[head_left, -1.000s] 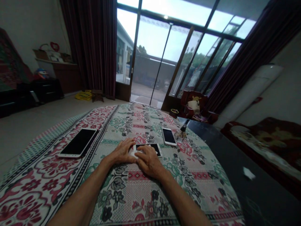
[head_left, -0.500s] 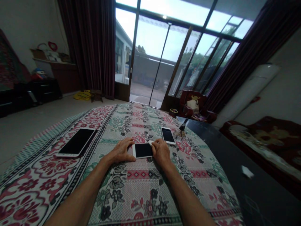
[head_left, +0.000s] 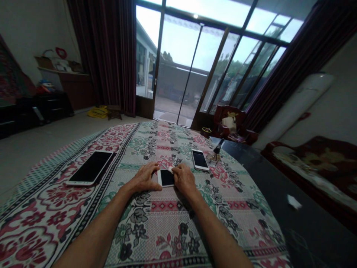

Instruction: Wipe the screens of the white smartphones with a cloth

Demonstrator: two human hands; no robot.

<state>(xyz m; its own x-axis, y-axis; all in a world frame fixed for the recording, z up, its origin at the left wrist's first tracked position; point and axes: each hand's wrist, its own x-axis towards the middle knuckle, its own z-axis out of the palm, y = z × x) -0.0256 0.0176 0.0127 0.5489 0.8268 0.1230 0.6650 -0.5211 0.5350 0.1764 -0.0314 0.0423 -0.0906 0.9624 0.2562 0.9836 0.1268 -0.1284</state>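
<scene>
Left grip [head_left: 145, 178]: spread wide, holding phone [head_left: 167, 178] by its left end
Right grip [head_left: 184, 179]: curled over right end; contents unclear
Long axis: left-right, between both

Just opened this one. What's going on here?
A person has both hands on a white smartphone lying screen-up on a floral tablecloth. The left hand spans its left end, thumb and fingers at the corners; the right hand covers its right end. A second white smartphone lies beyond the right hand, and a larger dark-screened device lies to the left.
</scene>
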